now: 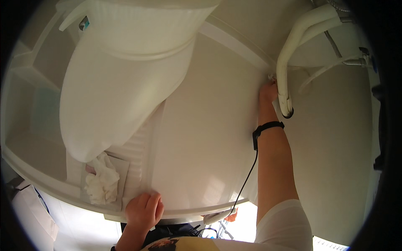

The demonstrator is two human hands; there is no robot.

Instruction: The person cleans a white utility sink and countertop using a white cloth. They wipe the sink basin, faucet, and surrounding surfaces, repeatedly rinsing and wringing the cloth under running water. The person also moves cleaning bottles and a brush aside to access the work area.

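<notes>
My right hand (268,91) reaches far forward to the edge where the beige panel (207,125) meets the side wall, beside a white wrapped pipe (282,72). A small crumpled white wad (271,77) shows at its fingertips, and the fingers are partly hidden. My left hand (144,208) rests, fingers curled, on the near rim of the white moulded base; nothing shows in it. Left of that hand, a crumpled heap of white tissue or cloth (103,182) lies on a flat grey-white sheet (123,172).
A large white toilet-like ceramic fixture (125,81) fills the upper left. Braided metal hoses (333,44) and a clear tube (323,73) run at the upper right. A thin black cable (246,182) trails from the band on my right forearm over the near rim.
</notes>
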